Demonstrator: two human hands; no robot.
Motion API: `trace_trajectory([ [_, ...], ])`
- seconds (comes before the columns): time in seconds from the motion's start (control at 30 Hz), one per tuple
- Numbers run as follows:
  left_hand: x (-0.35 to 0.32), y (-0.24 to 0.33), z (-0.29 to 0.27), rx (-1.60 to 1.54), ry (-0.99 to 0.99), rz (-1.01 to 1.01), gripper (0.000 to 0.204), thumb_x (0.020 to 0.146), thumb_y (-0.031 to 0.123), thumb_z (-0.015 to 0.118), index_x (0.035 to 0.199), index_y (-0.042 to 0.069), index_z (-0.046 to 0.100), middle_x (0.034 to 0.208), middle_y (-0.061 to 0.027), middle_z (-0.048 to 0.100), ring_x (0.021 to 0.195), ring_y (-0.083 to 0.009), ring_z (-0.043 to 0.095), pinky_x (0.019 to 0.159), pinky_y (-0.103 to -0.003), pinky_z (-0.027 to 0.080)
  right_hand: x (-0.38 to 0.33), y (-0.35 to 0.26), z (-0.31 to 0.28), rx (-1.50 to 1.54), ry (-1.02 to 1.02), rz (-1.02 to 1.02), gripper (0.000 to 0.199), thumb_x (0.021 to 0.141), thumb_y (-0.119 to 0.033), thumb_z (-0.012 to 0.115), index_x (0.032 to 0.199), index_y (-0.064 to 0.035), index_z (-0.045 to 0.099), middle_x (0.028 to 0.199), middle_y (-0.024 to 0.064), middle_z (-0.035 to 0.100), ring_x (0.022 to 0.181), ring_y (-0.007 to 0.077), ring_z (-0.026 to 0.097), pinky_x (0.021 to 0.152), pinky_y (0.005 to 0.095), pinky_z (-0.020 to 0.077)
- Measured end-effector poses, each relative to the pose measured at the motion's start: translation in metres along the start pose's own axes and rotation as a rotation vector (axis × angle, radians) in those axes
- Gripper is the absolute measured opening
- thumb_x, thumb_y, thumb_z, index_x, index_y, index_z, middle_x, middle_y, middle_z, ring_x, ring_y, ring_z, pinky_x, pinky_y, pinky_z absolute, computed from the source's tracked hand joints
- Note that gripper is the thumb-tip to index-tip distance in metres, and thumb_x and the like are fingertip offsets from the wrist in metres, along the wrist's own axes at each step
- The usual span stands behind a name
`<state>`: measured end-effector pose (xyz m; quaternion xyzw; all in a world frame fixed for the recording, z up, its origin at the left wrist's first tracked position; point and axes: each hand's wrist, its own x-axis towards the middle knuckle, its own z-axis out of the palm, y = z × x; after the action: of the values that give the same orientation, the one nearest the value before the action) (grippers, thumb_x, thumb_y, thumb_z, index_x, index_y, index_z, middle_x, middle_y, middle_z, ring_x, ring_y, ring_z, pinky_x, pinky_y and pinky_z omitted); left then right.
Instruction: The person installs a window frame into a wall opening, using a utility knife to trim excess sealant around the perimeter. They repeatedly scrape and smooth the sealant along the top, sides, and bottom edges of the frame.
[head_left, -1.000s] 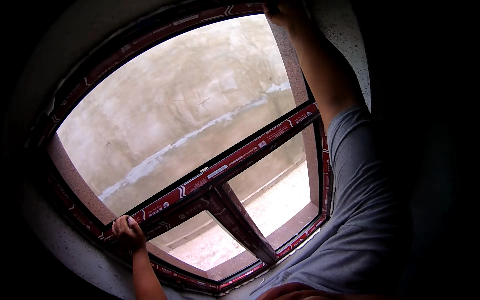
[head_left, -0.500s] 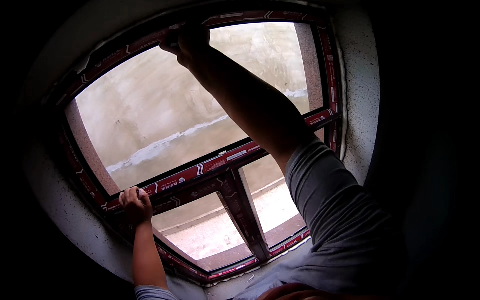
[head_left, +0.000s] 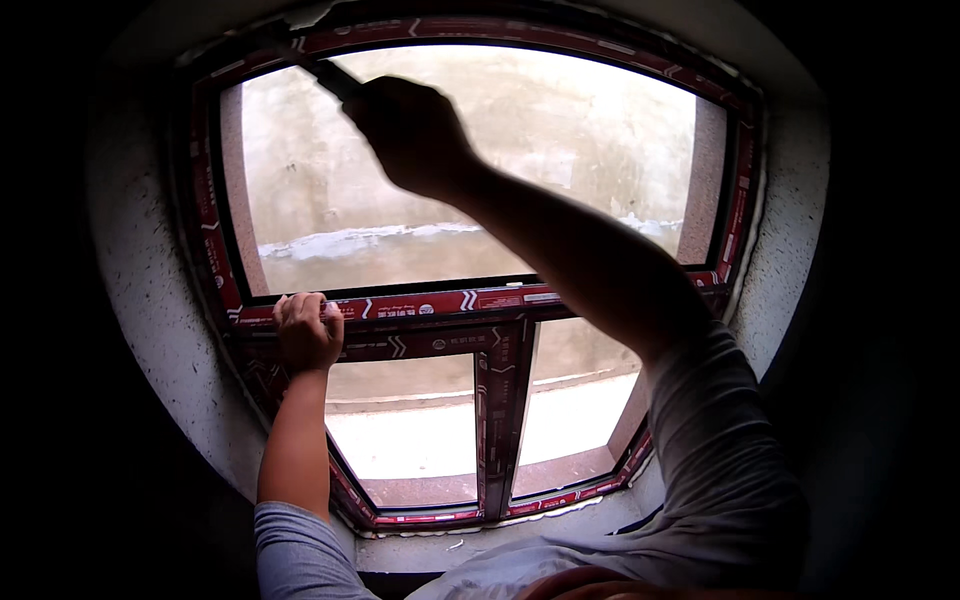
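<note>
Head view. Left hand [head_left: 306,333] clamps its grip over the middle crossbar [head_left: 420,305] of the red-taped window frame [head_left: 205,215], near its left end. Right hand [head_left: 412,135], blurred, is raised before the upper pane [head_left: 560,170], grip closed around a dark slim tool [head_left: 330,77] angled toward the frame's top-left corner.

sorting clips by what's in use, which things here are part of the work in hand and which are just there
In use:
- window frame, red protective film on it
- dark tool, tip at the frame's top left
- right hand, gripping the tool
- left hand, on the middle crossbar

Just there:
- rough plaster reveal
- concrete wall outside
</note>
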<state>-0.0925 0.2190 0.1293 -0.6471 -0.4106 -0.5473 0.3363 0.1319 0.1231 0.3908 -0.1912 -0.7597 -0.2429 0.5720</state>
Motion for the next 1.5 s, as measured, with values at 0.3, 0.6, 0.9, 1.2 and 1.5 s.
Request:
trace_trajectory([
  [0.3,0.003,0.019,0.023,-0.107,0.103,-0.018,0.025,0.086,0.03,0.06,0.086,0.005,0.068,0.089,-0.0123,0.068,0.093,-0.0323,0.066,0.105,-0.05,0.041,0.129,-0.038,-0.089,-0.891,-0.411,-0.237,0.045,0.095,-0.014,0.058,0.14,-0.0138,0.06,0.1,0.0211,0.074,0.092,0.0367,0.071,0.084,0.0507,0.0556],
  [0.6,0.001,0.006,0.011,-0.152,0.163,-0.013,0.028,0.087,0.032,0.06,0.084,0.005,0.068,0.084,-0.0115,0.067,0.089,-0.0319,0.066,0.102,-0.05,0.044,0.161,-0.099,-0.018,-1.115,-0.486,-0.38,0.064,0.084,-0.012,0.073,0.145,-0.0179,0.058,0.121,0.016,0.072,0.11,0.0339,0.07,0.093,0.0447,0.0567],
  [0.9,-0.003,-0.016,-0.003,-0.116,0.183,-0.04,0.029,0.086,0.033,0.061,0.085,0.005,0.068,0.084,-0.0122,0.067,0.09,-0.0321,0.066,0.103,-0.051,0.044,0.188,-0.086,0.021,-1.14,-0.422,-0.426,0.06,0.084,-0.012,0.068,0.143,-0.017,0.06,0.107,0.0184,0.074,0.097,0.0355,0.071,0.086,0.0472,0.0564],
  [1.2,-0.005,-0.009,0.006,-0.151,0.19,-0.039,0.028,0.086,0.031,0.061,0.086,0.005,0.068,0.087,-0.0128,0.068,0.093,-0.0322,0.067,0.104,-0.051,0.043,0.184,-0.046,0.002,-1.073,-0.352,-0.672,0.057,0.084,-0.015,0.069,0.141,-0.0157,0.063,0.109,0.0178,0.075,0.094,0.0341,0.072,0.083,0.0475,0.0558],
  [1.5,-0.002,-0.013,0.004,-0.13,0.183,-0.045,0.028,0.085,0.031,0.061,0.084,0.004,0.068,0.087,-0.0129,0.068,0.092,-0.033,0.066,0.103,-0.051,0.043,0.184,-0.072,0.016,-1.115,-0.417,-0.394,0.06,0.085,-0.009,0.065,0.145,-0.0178,0.06,0.124,0.0188,0.071,0.106,0.0374,0.07,0.093,0.0462,0.0554],
])
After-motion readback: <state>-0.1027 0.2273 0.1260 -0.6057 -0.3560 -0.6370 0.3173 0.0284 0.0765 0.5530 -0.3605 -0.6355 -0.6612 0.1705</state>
